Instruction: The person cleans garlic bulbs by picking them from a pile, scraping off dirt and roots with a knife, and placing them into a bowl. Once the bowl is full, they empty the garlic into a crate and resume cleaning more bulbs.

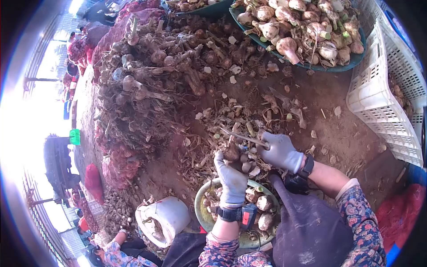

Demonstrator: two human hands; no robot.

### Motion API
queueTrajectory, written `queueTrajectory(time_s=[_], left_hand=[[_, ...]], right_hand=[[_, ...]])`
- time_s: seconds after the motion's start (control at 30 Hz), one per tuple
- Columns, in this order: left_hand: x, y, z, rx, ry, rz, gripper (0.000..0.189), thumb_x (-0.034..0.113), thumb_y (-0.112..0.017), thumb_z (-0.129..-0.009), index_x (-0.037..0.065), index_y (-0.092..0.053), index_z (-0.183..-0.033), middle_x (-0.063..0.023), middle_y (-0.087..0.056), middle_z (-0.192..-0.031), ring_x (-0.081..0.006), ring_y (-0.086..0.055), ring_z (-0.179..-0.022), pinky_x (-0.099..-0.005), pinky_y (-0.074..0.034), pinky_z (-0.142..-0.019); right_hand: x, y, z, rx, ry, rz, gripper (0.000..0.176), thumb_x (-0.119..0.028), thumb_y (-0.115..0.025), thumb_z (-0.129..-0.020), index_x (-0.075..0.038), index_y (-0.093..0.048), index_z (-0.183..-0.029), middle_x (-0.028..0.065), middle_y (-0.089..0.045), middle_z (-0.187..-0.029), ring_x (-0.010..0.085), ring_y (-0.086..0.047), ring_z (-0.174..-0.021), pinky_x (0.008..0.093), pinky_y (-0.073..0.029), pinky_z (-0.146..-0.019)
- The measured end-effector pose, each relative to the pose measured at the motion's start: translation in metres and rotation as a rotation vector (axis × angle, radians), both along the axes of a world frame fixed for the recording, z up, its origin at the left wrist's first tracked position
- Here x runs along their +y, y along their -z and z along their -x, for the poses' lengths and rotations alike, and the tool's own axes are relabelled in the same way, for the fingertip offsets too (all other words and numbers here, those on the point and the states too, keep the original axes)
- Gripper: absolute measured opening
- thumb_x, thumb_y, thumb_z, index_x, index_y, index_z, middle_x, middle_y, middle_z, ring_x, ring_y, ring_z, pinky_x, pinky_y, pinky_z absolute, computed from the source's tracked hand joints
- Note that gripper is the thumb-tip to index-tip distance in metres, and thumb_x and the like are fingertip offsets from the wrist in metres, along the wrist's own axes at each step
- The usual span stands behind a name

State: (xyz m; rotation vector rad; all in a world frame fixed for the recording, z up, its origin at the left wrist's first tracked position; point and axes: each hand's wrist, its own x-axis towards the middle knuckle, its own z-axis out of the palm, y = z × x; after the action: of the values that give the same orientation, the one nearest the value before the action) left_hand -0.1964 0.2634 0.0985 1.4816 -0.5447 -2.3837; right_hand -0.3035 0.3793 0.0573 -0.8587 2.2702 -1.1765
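Both my hands wear pale gloves over the littered ground. In my left hand (232,180), the fingers are closed around a brown, dirt-covered garlic bulb (231,152). My right hand (281,152) grips a knife (244,137) whose long narrow blade points left, passing just above the bulb. Beneath my left wrist, a round pale-green basin (198,209) holds several trimmed garlic bulbs (264,203), partly hidden by my forearm. Cut stems and dry skins (231,111) lie scattered around the hands.
A large heap of untrimmed garlic (147,84) rises at the left. A green tub (360,58) full of bulbs stands at the top, beside a white plastic crate (378,98). Close by on the left lies a tipped white bucket (171,218). Another person (120,251) sits at lower left.
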Motion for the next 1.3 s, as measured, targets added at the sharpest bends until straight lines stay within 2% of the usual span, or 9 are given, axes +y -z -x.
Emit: queueTrajectory(time_s=[0.2,0.27,0.33,0.5,0.57,0.7,0.97,1.13,1.3], left_hand=[[-0.002,-0.023,0.007,0.104,0.011,-0.003,0.043,0.052,-0.038,-0.09,0.012,-0.055,-0.088,-0.0019,-0.046,-0.063,-0.0117,-0.037,-0.045,-0.0316,-0.038,-0.046],[-0.005,-0.04,0.0,0.204,0.062,0.02,0.047,0.054,-0.04,-0.089,0.01,-0.056,-0.092,-0.0002,-0.042,-0.062,-0.0104,-0.032,-0.043,-0.0308,-0.041,-0.046],[-0.015,-0.039,-0.021,0.133,0.176,0.201,0.049,0.055,-0.039,-0.09,0.009,-0.056,-0.094,-0.0004,-0.04,-0.059,-0.0107,-0.03,-0.042,-0.0315,-0.045,-0.049],[-0.07,-0.078,-0.072,0.006,1.778,0.805,0.053,0.045,-0.067,-0.08,0.006,-0.058,-0.114,-0.0095,-0.061,-0.091,-0.0187,-0.061,-0.081,-0.0314,-0.052,-0.078],[-0.085,-0.097,-0.06,-0.271,1.952,0.987,0.058,0.045,-0.073,-0.074,0.009,-0.059,-0.118,-0.0127,-0.062,-0.107,-0.0212,-0.063,-0.092,-0.0325,-0.05,-0.084],[-0.152,-0.014,0.005,-0.542,0.984,1.172,0.056,0.035,-0.07,-0.08,-0.002,-0.055,-0.119,-0.0113,-0.064,-0.105,-0.0174,-0.059,-0.097,-0.0318,-0.048,-0.085],[-0.259,0.192,0.161,-0.874,0.425,1.4,0.06,0.03,-0.077,-0.069,-0.001,-0.058,-0.116,-0.0154,-0.066,-0.103,-0.0218,-0.063,-0.096,-0.0327,-0.049,-0.085],[-0.224,0.167,0.094,0.069,0.528,0.521,0.028,0.023,-0.052,-0.082,0.002,-0.058,-0.1,0.002,-0.055,-0.074,-0.0099,-0.046,-0.061,-0.0249,-0.034,-0.052],[-0.128,0.071,0.008,0.233,0.309,-0.04,0.044,0.018,-0.048,-0.075,0.0,-0.056,-0.114,-0.0139,-0.063,-0.101,-0.0284,-0.063,-0.089,-0.0408,-0.053,-0.074]], right_hand=[[-0.008,-0.034,0.008,-0.035,-0.092,0.139,0.024,-0.029,-0.064,-0.079,-0.006,-0.058,-0.082,0.0184,-0.062,-0.071,0.0378,-0.063,-0.072,0.0444,-0.049,-0.062],[0.011,0.046,0.014,-0.148,-0.238,-0.452,0.039,-0.037,-0.055,-0.079,-0.004,-0.066,-0.096,0.0211,-0.066,-0.087,0.0397,-0.063,-0.084,0.0463,-0.05,-0.077],[0.043,0.066,0.007,-0.197,-0.001,-0.338,0.035,-0.035,-0.055,-0.078,-0.003,-0.067,-0.089,0.0212,-0.066,-0.086,0.037,-0.064,-0.081,0.0442,-0.05,-0.075],[0.064,0.067,0.014,-0.212,0.0,-0.47,0.034,-0.036,-0.057,-0.077,-0.004,-0.068,-0.082,0.0223,-0.065,-0.08,0.0391,-0.063,-0.082,0.0455,-0.049,-0.075],[0.06,0.069,0.01,-0.284,0.033,-0.45,0.035,-0.038,-0.058,-0.076,-0.004,-0.068,-0.083,0.0222,-0.065,-0.079,0.0387,-0.063,-0.081,0.0447,-0.05,-0.075],[0.051,0.087,0.001,-0.281,-0.006,-0.404,0.033,-0.039,-0.061,-0.076,-0.007,-0.067,-0.078,0.0185,-0.065,-0.077,0.0366,-0.064,-0.074,0.0445,-0.05,-0.069],[0.073,0.077,0.011,-0.292,0.057,-0.426,0.032,-0.036,-0.062,-0.078,-0.005,-0.061,-0.071,0.0186,-0.061,-0.071,0.0381,-0.06,-0.071,0.0451,-0.047,-0.064],[0.069,0.069,0.022,-0.331,0.095,-0.386,0.029,-0.033,-0.062,-0.079,-0.004,-0.061,-0.073,0.0193,-0.061,-0.069,0.0384,-0.061,-0.07,0.0434,-0.047,-0.063],[0.03,0.048,0.02,-0.372,0.075,-0.155,0.026,-0.03,-0.063,-0.079,-0.003,-0.062,-0.08,0.018,-0.059,-0.068,0.0316,-0.06,-0.062,0.0388,-0.045,-0.06]])
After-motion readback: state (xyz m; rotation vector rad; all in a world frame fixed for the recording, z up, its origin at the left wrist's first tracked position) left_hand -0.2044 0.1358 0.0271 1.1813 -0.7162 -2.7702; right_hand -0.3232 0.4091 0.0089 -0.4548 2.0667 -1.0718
